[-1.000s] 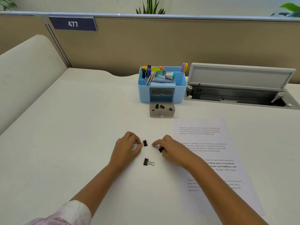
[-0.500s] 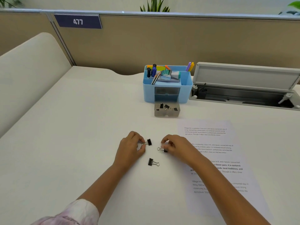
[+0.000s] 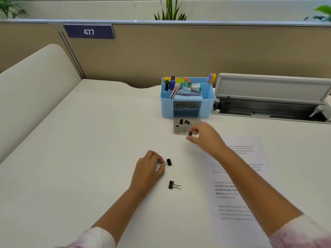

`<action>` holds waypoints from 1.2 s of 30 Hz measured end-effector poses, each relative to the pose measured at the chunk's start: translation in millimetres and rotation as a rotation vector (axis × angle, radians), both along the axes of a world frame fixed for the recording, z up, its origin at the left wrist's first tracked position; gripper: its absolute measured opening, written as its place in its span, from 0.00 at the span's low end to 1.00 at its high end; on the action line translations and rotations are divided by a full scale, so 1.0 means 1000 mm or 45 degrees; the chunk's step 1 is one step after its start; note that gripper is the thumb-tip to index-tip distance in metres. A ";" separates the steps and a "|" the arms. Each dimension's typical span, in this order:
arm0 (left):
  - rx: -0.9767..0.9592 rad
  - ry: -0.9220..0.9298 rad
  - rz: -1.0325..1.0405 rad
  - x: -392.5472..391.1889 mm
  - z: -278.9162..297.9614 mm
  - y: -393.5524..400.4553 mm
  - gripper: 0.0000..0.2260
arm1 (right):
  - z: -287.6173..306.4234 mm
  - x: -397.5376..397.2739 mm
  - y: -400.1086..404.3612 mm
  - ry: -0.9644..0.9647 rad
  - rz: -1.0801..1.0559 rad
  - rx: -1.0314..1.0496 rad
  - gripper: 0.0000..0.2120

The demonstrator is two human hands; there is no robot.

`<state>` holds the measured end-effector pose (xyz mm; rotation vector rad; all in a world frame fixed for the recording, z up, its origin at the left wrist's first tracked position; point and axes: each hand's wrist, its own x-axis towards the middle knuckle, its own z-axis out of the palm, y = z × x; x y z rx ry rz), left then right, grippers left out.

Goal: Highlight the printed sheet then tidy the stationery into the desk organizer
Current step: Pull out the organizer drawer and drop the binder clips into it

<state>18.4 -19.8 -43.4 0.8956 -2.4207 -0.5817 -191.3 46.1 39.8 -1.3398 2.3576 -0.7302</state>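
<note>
A blue desk organizer stands at the back of the white desk, with pens and highlighters in it. Its small grey drawer lies pulled out in front and holds several black binder clips. My right hand pinches a black binder clip just at the drawer's front edge. My left hand pinches the wire handle of another binder clip near the desk. A third binder clip lies loose on the desk below it. The printed sheet lies to the right, partly under my right forearm.
An open cable tray with a raised lid sits to the right of the organizer. A beige partition with a "477" sign runs along the back. A rounded cream divider borders the desk on the left.
My right hand has lifted its binder clip from the desk centre and carried it forward to the grey drawer. My left hand keeps its clip in nearly the same place.
</note>
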 end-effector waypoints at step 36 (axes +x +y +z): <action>0.069 -0.077 0.105 -0.129 0.075 -0.061 0.11 | -0.085 0.012 0.059 0.620 -0.135 -0.383 0.11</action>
